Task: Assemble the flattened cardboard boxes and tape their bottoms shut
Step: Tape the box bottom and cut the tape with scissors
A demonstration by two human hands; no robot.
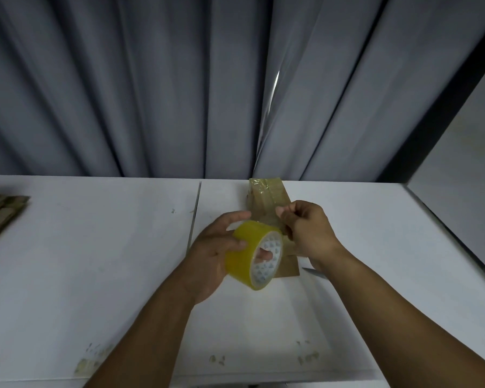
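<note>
We grip the yellow tape roll (254, 254) in left hand (221, 247); right hand (305, 233) pinches its free end. The cardboard box (266, 197) lies on the table (95, 247) just beyond both, long axis pointing away, right hand nearer.

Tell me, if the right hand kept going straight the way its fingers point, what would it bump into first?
Probably the left hand, whose fingertips rest on the yellow tape roll; the right hand points leftward at them, though depth is unclear.
</note>
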